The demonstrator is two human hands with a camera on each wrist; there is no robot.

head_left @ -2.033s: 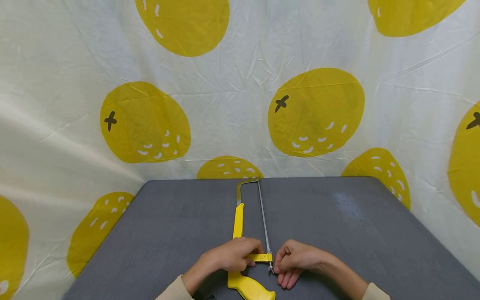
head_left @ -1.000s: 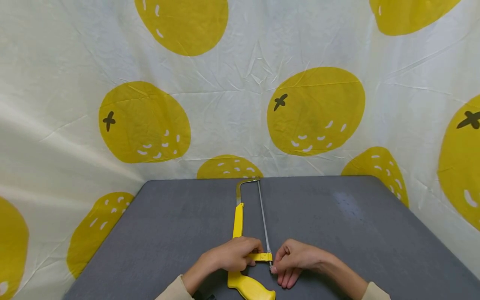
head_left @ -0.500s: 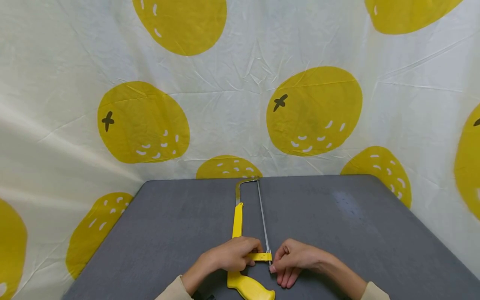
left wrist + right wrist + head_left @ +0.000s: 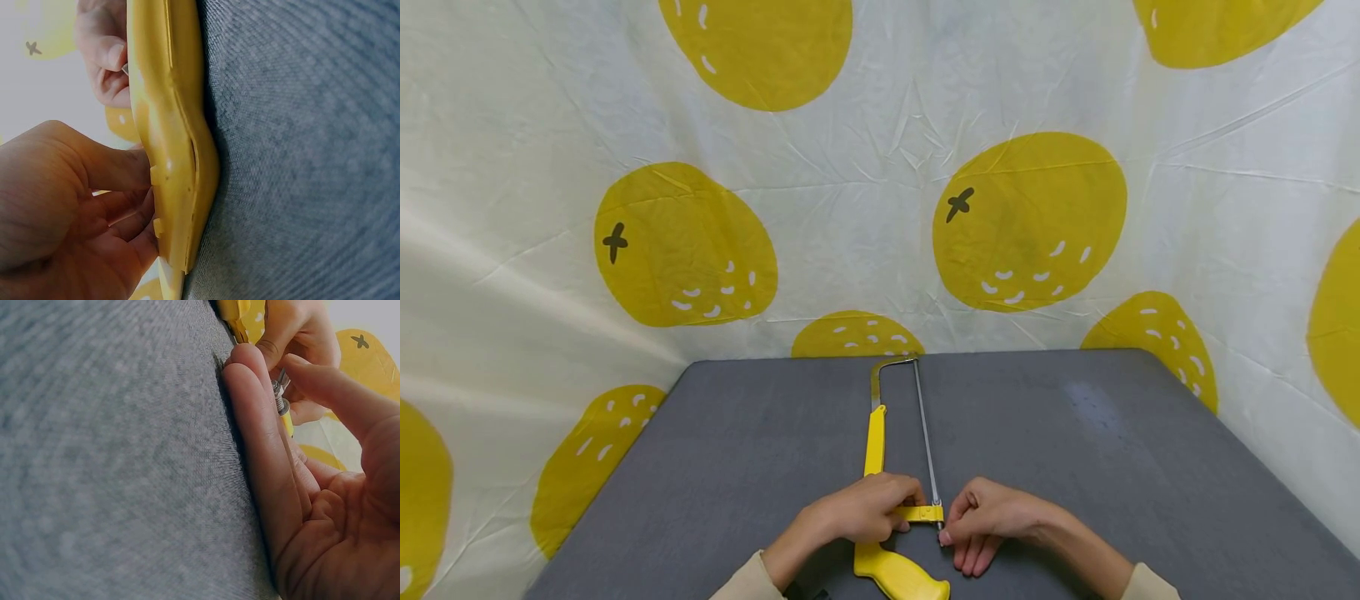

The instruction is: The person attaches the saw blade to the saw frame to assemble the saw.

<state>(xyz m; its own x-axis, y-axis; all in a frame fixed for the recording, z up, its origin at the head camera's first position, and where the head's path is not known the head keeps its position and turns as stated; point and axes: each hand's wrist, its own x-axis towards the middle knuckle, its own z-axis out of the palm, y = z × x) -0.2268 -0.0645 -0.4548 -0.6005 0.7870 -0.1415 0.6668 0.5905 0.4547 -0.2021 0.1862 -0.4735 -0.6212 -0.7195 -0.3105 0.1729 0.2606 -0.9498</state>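
A hacksaw with a yellow and bare-metal frame lies flat on the grey surface, its handle nearest me. The thin blade runs along its right side. My left hand grips the frame's yellow cross arm between thumb and fingers. At the blade's near end, the thumb and index finger of my right hand pinch the small wing nut, mostly covered by the fingertips. The right wrist view shows the threaded screw beside that pinch; the other right fingers lie on the cloth.
The grey cloth-covered table spreads around the saw. A white curtain printed with yellow fruit hangs behind it and along both sides. A small dark object shows at the bottom edge, partly cut off.
My right thumb and fingertip have shifted slightly left onto the wing nut, which showed more plainly two seconds ago and seems turned. My left hand and the saw have stayed in place.
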